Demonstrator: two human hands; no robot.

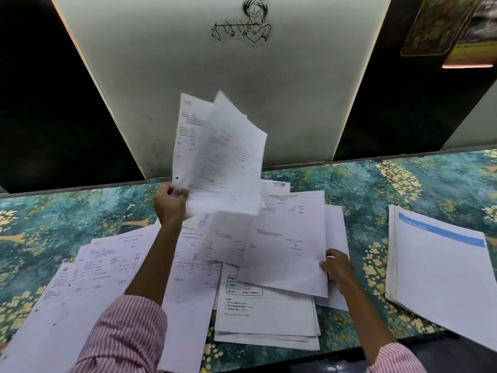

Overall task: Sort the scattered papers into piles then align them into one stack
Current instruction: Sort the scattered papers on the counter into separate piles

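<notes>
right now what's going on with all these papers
A person is sorting papers on a patterned table. The left hand holds a fanned bunch of sheets up in the air, while the right hand pinches the edge of a top sheet on the loose heap. A tidier pile with a blue-banded sheet lies apart at the right. Most papers are scattered, not yet one stack.

Left grip (169,200) is up high, pinching a fanned bundle of sheets (220,157) by its lower corner, above the desk (403,184). Right grip (337,267) holds the edge of the top sheet (285,243) on the scattered papers (107,278). Off right (well apart) lies a blue-banded pile (435,278).
</notes>
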